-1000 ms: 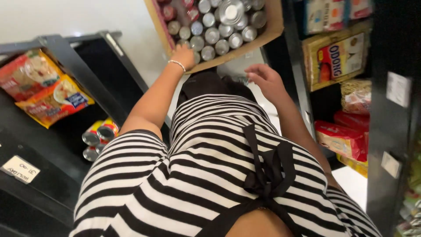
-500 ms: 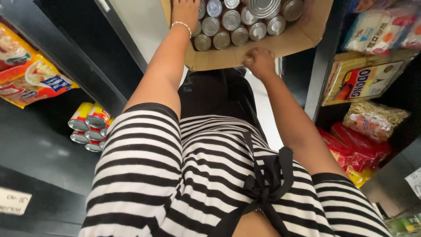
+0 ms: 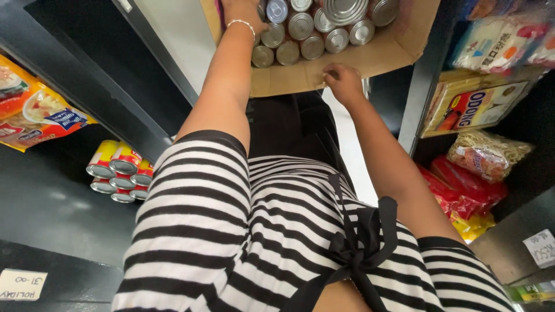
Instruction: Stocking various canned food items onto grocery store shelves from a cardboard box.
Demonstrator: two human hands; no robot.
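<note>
An open cardboard box [image 3: 341, 69] holding several silver-topped cans [image 3: 300, 26] sits in front of me at the top of the view. My left hand [image 3: 240, 8], a thin bracelet on its wrist, reaches into the box's left side among the cans; the frame edge cuts off its fingers. My right hand [image 3: 342, 81] grips the near cardboard wall of the box, fingers curled over its edge. My striped top and a black tied bow fill the lower part of the view.
Dark shelves flank me. On the left are stacked red-and-yellow cans [image 3: 115, 173] and orange snack packets [image 3: 34, 115]. On the right are a yellow packet [image 3: 474, 107], a bag of noodles [image 3: 485, 153] and red packets [image 3: 462, 196]. A pale floor strip [image 3: 352, 156] runs ahead.
The box has come closer and higher in view. My right hand moved from below the box onto its near wall. My left hand went further in among the cans.
</note>
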